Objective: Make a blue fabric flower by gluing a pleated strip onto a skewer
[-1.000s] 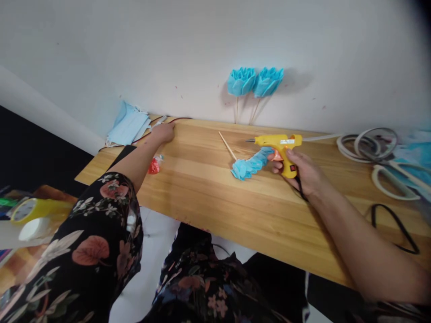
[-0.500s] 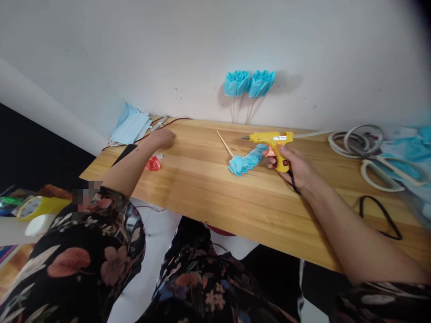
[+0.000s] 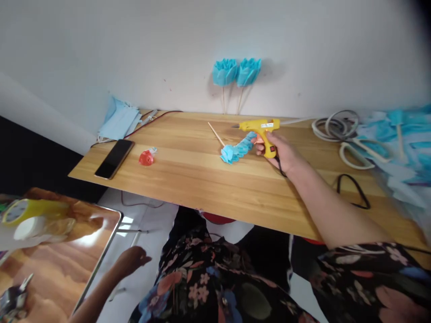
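Note:
My right hand [image 3: 283,154] is wrapped round the handle of a yellow hot glue gun [image 3: 259,125], its nozzle pointing left above the table. Just below the gun, a strip of pleated light-blue fabric [image 3: 239,151] stretches toward my fingers. A thin wooden stick [image 3: 216,133] joins the rolled end of that strip. Whether my fingers also touch the strip is hard to see. Off the table's front edge, low on the left, hangs my left hand [image 3: 131,261]; its fingers are curled and no object shows in them.
Two blue fabric flowers [image 3: 225,72] on sticks lean against the wall. Flat face masks [image 3: 119,121], a phone [image 3: 114,159] and a red crumpled piece [image 3: 146,157] lie left. Scissors [image 3: 357,154], tape rolls [image 3: 336,125] and blue scraps [image 3: 407,148] are right. A brown side table [image 3: 50,278] stands lower left.
My left hand has dropped from above the tabletop to below its front edge, uncovering the phone. The view has shifted slightly; my right hand still holds the glue gun.

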{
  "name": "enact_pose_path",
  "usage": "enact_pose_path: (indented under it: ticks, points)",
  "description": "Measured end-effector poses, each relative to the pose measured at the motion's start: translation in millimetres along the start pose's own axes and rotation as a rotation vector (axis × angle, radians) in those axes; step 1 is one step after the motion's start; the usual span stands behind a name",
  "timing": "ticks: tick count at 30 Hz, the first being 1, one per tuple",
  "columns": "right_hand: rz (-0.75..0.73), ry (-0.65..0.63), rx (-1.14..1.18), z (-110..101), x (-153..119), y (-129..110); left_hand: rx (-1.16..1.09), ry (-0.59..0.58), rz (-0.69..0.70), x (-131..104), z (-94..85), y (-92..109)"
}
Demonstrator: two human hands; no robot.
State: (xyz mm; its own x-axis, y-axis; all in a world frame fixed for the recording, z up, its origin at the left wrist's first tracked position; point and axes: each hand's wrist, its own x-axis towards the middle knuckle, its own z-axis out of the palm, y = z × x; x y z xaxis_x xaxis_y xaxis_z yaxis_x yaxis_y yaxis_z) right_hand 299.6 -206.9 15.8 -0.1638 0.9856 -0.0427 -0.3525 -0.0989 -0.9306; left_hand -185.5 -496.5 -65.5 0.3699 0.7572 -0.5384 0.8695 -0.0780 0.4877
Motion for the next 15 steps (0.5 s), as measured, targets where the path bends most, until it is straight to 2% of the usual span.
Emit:
enact_pose_path:
  ticks: [2, 3, 4, 6, 8, 10, 11, 13, 15]
  points:
    - [0.001, -0.009, 0.003, -1, 0, 0, 0.104, 0.31, 0.101, -2, 35.4, -35]
    - [0.004, -0.019, 0.006, -1, 0, 0, 0.107, 0.422, 0.162, -4, 45.2, -43]
    - [0.008, -0.028, 0.008, -2, 1, -1, 0.106, 0.485, 0.209, -5, 49.1, -45]
    - [0.013, -0.035, 0.007, -2, 1, -1, 0.077, 0.51, 0.279, -8, 39.1, -28]
    - [0.012, -0.036, -0.004, -2, 2, 0, -0.036, 0.414, 0.269, -6, 8.7, 7]
    - [0.002, -0.039, -0.019, -1, 3, 0, -0.137, 0.33, 0.229, 0, -35.1, 50]
    - [-0.003, -0.042, -0.025, 0, 3, 0, -0.144, 0.365, 0.258, 6, -59.2, 70]
    - [-0.014, -0.047, -0.027, 1, 2, 0, -0.083, 0.51, 0.435, 25, -106.3, 106]
    - [-0.025, -0.04, -0.028, 2, 2, -1, 0.037, 0.62, 0.582, 53, -146.5, 135]
